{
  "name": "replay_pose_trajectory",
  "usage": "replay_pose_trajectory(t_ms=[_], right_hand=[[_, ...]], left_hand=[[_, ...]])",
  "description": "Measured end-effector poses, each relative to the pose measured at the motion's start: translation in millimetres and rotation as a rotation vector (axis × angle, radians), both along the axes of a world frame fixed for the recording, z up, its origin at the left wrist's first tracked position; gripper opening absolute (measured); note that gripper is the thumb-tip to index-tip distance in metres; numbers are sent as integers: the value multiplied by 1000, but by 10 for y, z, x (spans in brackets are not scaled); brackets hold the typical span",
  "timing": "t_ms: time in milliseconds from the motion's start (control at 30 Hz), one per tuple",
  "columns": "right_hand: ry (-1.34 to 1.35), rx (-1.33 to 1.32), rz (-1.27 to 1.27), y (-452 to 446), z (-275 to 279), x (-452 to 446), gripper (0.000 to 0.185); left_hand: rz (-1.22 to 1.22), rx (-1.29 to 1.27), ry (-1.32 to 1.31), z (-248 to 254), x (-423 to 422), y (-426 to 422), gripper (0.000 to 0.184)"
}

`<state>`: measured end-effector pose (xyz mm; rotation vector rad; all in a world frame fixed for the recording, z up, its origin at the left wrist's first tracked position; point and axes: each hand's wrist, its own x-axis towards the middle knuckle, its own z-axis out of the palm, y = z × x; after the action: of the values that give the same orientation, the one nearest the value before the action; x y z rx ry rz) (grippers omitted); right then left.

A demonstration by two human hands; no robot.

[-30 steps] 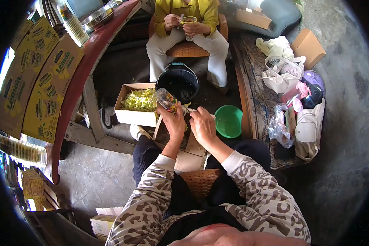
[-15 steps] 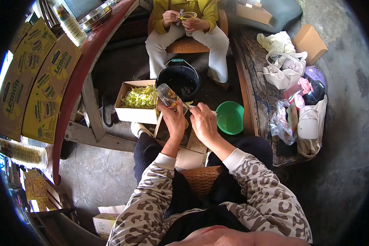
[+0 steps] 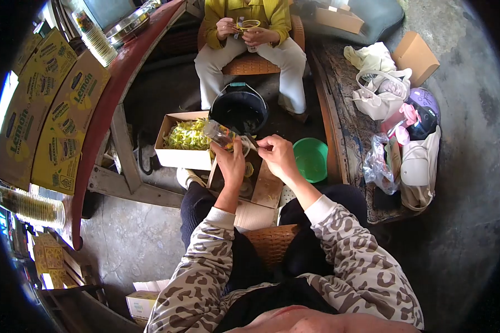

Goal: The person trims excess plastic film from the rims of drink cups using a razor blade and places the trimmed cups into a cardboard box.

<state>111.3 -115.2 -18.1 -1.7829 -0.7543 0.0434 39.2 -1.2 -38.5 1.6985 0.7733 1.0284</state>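
A clear plastic cup (image 3: 219, 133) with a coloured print lies tilted nearly flat in my left hand (image 3: 230, 166), which is closed around it. The cup's base points up and left, and its mouth faces my right hand (image 3: 279, 160). Close to that rim, the fingers of my right hand are pinched together; what they grip is hidden or too small to make out. Below both hands lies a wooden board (image 3: 267, 187), with a dark tray-like space beside it. Left of the cup, a cardboard box (image 3: 180, 159) holds yellow-green strips (image 3: 186, 135).
A black bucket (image 3: 228, 114) and a green basin (image 3: 310, 161) stand ahead. Opposite sits a person (image 3: 250, 39) holding a cup and a yellow ring. Lemon cartons (image 3: 66, 127) and stacked cups (image 3: 97, 47) line the left table; bags (image 3: 419, 172) lie on the right bench.
The cup has tipped closer to horizontal and shifted slightly left in my left hand. My right hand has moved slightly right, its fingers still pinched.
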Motion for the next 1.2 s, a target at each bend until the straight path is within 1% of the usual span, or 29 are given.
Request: replay_pose_trajectory(t_ms=[67, 100, 167, 200, 233, 267, 333, 400, 467, 533, 633, 700, 800, 933, 1000, 1067, 1133, 1200], right_hand=[[-11, -51, -3, -28, 53, -56, 11], [-7, -50, -5, -36, 38, -81, 11], [-243, -135, -19, -54, 6, -137, 11], [-241, -135, -19, -62, 51, -184, 11], [-302, -148, -17, -74, 108, -235, 12], [-362, -162, -13, -71, 159, -282, 13], [-375, -174, -2, -77, 194, -314, 16], [-444, -187, 24, -85, 215, -329, 17], [-454, -182, 37, -89, 188, -342, 17], [-462, -176, 49, -91, 166, -345, 18], [-504, -203, 56, -87, 148, -348, 21], [-575, -169, 16, -65, 144, -363, 21], [-623, -197, -5, -33, 92, -370, 23], [-595, -221, -10, -18, 88, -381, 23], [-568, -262, -17, -21, 87, -381, 16], [-560, -283, -27, -11, 78, -387, 15], [-551, -304, -38, 2, 52, -379, 14], [-592, -364, -50, 16, -6, -359, 12]], left_hand=[[58, -36, -49, 6, -6, 49, 57], [101, -42, -67, 4, 12, 98, 53], [103, -78, -96, -11, 28, 148, 50], [106, -116, -129, 34, 15, 155, 46], [72, -171, -96, 82, -13, 163, 47], [76, -172, -95, 121, -32, 163, 47], [78, -171, -70, 174, -33, 138, 44], [84, -159, -65, 177, -33, 131, 44], [87, -147, -58, 164, -35, 132, 44], [132, -28, -28, 115, -29, 147, 49], [137, -2, -36, 35, -10, 191, 50], [150, -17, -29, 65, -12, 156, 50], [159, -49, -11, 55, -5, 124, 50], [148, -47, 0, 9, 7, 107, 49], [150, -40, 7, 3, 24, 85, 49], [151, -33, 17, 0, 18, 58, 48], [123, -71, 70, 51, 10, 19, 57], [117, -52, 87, 19, 27, 26, 57]])
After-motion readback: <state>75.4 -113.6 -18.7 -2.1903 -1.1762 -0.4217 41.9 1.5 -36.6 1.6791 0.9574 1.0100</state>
